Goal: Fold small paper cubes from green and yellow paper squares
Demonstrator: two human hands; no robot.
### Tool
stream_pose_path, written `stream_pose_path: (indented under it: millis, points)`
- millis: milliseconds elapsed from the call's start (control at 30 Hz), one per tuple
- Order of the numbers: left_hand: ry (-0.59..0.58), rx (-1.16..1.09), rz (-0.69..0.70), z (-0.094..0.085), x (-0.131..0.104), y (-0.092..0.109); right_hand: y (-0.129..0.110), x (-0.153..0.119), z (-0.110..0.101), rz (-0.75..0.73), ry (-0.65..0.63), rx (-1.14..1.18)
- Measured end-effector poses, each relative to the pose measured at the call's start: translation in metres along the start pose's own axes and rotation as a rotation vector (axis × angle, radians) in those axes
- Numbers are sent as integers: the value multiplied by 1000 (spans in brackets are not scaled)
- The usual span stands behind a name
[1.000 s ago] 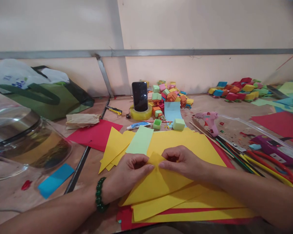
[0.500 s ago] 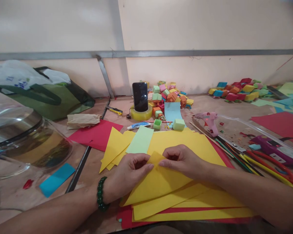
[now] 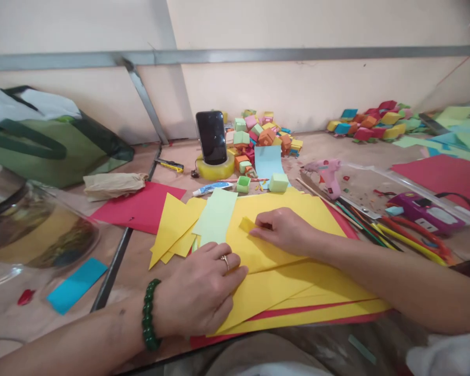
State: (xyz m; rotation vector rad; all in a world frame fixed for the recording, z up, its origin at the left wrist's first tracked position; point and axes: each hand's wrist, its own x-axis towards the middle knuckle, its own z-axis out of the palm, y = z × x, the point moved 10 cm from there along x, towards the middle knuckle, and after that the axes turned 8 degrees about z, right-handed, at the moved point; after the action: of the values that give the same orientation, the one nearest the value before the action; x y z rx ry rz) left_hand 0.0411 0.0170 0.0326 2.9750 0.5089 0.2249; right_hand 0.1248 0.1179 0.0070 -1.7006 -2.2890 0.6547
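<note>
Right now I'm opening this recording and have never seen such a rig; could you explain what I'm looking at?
There is no machine here, only a person's bare hands. Every picture comes from one camera worn on the head, looking forward and down.

The right hand pinches a small raised piece of yellow paper. The left hand, nearer the camera, rests palm down on the yellow sheets.

Beyond them, a phone stands at a roll of tape, beside a pile of colourful paper cubes. A pink glue gun lies to the right; a green bag and see-through container are at left.
</note>
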Motion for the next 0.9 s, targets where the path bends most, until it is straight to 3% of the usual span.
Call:
stream_pose_path:
  millis: [133, 200, 300, 367, 433, 533, 700, 900]
  points:
    - [-40, 76, 85, 6, -1, 6, 5, 0, 2, 14, 9, -219]
    - [-51, 112, 112, 7, -3, 9, 2, -4, -6, -55, 113, -290]
    - [-64, 123, 113, 9, -4, 9, -31, -26, -21, -407, 296, -337]
    - [-54, 127, 119, 9, -4, 11, -58, -53, -12, -717, 240, -384]
    - [-39, 142, 123, 8, -4, 12, -75, -77, 6, -913, 68, -465]
    - [-32, 161, 116, 7, -4, 13, -86, -98, 21, -985, -24, -578]
    - [-24, 175, 120, 6, -4, 15, -89, -116, 30, -1050, 73, -681]
    - [-32, 188, 107, 7, -4, 15, -78, -115, 31, -1011, 77, -618]
